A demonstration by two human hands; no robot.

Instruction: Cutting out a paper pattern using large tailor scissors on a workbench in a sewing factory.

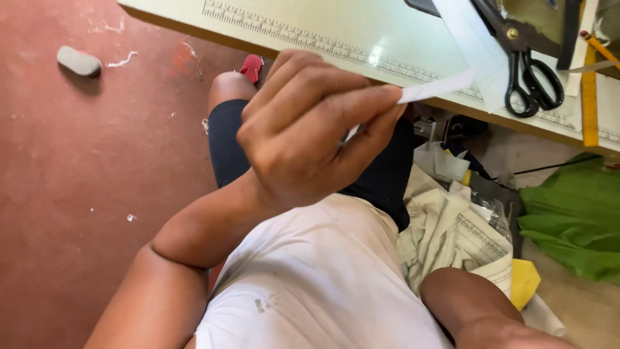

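My left hand is raised in front of my lap, fingers pinched shut on the end of a white paper strip. The strip reaches up to the right, over the edge of a pale cutting table with a printed ruler scale, and joins a wider white sheet lying there. Black scissors lie on the table just right of the strip. Only my right forearm shows, at the bottom right; that hand is out of frame.
A yellow ruler lies at the table's right end. Under the table sit a heap of cream fabric, a green cloth and a yellow scrap. A grey stone rests on the red floor.
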